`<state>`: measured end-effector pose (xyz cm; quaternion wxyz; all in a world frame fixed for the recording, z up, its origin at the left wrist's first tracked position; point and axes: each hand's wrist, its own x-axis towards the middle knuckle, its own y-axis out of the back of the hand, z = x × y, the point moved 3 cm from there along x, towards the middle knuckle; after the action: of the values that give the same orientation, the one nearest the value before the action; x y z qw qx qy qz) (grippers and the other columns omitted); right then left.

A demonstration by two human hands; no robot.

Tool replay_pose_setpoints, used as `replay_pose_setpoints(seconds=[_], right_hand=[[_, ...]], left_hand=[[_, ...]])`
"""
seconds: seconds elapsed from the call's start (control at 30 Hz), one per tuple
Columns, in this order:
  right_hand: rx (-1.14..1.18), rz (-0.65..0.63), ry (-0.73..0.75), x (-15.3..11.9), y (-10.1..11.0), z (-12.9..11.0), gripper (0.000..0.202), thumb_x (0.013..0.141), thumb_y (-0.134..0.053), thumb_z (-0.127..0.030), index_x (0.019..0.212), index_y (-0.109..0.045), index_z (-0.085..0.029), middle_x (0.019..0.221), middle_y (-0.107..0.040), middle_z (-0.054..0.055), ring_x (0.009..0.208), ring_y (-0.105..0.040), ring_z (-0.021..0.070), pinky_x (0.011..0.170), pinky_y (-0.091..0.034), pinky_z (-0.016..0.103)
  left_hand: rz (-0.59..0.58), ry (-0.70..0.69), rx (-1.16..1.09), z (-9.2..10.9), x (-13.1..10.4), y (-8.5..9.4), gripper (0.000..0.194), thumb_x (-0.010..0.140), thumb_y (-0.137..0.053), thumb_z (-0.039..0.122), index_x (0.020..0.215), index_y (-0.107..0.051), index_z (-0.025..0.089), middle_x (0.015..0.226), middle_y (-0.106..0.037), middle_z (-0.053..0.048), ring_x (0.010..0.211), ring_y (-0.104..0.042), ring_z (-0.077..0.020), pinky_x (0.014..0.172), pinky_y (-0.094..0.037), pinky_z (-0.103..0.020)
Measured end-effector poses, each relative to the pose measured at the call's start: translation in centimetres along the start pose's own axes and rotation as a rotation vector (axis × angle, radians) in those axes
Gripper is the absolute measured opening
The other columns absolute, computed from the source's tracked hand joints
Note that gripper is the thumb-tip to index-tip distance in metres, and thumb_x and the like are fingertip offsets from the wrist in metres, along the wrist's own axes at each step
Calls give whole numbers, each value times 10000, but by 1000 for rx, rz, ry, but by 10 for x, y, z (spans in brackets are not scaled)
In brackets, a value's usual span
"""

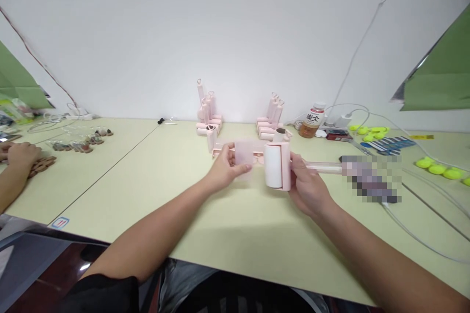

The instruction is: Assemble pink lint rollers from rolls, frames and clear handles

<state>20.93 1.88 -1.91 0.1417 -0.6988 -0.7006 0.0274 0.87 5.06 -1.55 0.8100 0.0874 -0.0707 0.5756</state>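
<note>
My left hand [223, 167] pinches a translucent pale pink cover [243, 156], held up over the table. To its right, my right hand [310, 183] grips a pink lint roller [285, 166] with a white roll facing left and a clear handle reaching right. A small gap separates cover and roller. Behind my hands lies a pink item [217, 152], partly hidden. Two groups of pink rollers stand near the wall, one at the left [209, 116] and one at the right [270, 120].
An orange drink bottle [311, 121] stands at the back right, near cables and a red box [338, 135]. A blurred device [370, 180] lies on the right. Yellow-green pieces [436, 166] are farther right. Another person's hand [22, 154] rests by brown pieces [42, 165].
</note>
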Motion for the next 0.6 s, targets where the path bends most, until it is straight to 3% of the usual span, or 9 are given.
replay_pose_setpoints(seconds=[0.13,0.23,0.47,0.6], right_hand=[[4,150,-36,5,11,3,497,772,-651,-667,1016,-664,-234,1069,-714,45,1030,-639,250,775,-541,330],[-28,129,-27,5,9,5,448,774,-655,-650,938,-654,-233,946,-714,35,920,-648,241,719,-535,331],[-59,0,-44,-4,-1,2,359,823,-631,-591,829,-625,-232,752,-660,3,741,-612,208,639,-502,315],[-9,20,-60,-3,0,5,348,804,-672,-570,887,-673,-232,807,-685,-3,754,-613,191,630,-492,289]], left_hand=[[-65,-54,829,12,4,42,645,745,-720,341,1335,-491,214,1306,-590,-110,1209,-531,-311,1035,-387,-479],[-191,-46,1169,8,2,50,605,816,-603,305,1406,-476,267,1318,-590,-99,1239,-499,-338,1030,-358,-511],[-296,-52,1306,-6,2,44,632,819,-503,216,1446,-438,261,1399,-537,-107,1288,-453,-332,1003,-367,-490],[-232,-112,1268,4,2,42,582,822,-539,245,1402,-486,241,1397,-535,-109,1264,-466,-326,1017,-360,-503]])
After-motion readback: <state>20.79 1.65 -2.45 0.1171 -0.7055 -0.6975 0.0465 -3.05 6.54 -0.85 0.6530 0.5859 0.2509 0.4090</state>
